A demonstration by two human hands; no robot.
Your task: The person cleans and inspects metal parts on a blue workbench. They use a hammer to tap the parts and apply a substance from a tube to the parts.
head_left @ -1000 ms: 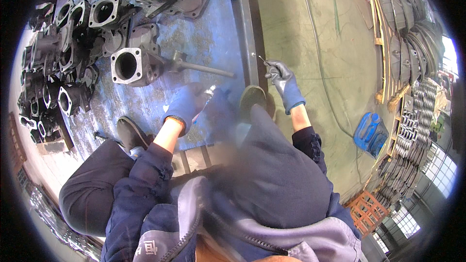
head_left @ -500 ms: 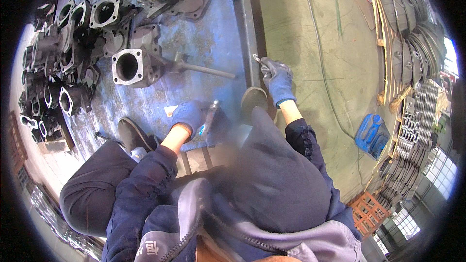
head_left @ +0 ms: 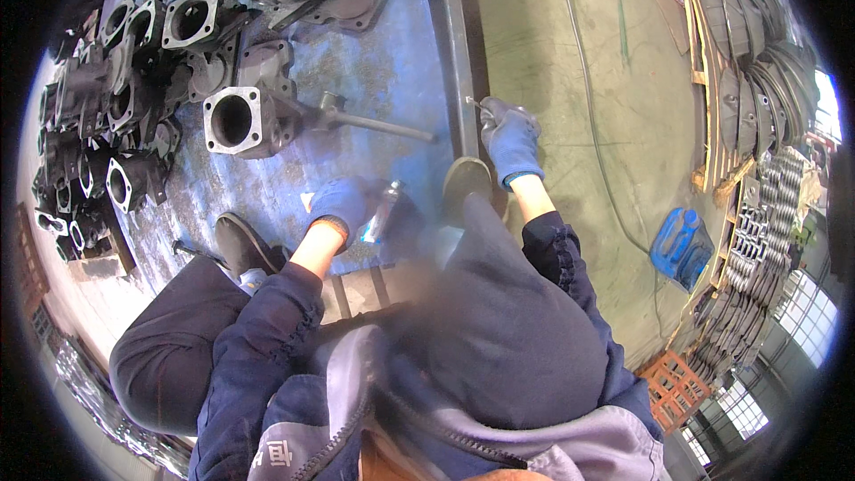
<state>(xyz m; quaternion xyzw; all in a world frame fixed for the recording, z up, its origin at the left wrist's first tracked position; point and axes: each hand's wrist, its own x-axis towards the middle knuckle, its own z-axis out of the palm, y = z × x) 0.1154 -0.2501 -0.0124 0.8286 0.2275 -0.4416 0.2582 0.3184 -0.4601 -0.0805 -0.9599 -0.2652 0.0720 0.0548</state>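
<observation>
My left hand [head_left: 340, 203], in a blue knit glove, is over the near part of the blue table. Its fingers look curled, and a small pale thing [head_left: 307, 199] shows at their far-left side; its kind is unclear. Close by on the right is a slim, shiny cylinder [head_left: 383, 212] with a blue lower end. Beyond the table's right edge, my right hand [head_left: 511, 136] is closed in a blue glove with dark fingers. A small whitish piece [head_left: 470, 101] shows at its fingertips, too small to name. A hammer [head_left: 374, 126] lies against a flanged metal casting [head_left: 239, 121] ahead.
Several dark castings [head_left: 191, 20] crowd the table's [head_left: 383, 62] far and left parts. A steel rail [head_left: 461, 53] edges it on the right. My shoes [head_left: 467, 180] rest near its front. A cable [head_left: 583, 80] and a blue plastic case [head_left: 681, 249] lie on the floor.
My left hand has shifted slightly left, away from the cylinder. My right hand has turned a little, its fingers drawn in more, and the whitish piece shows less.
</observation>
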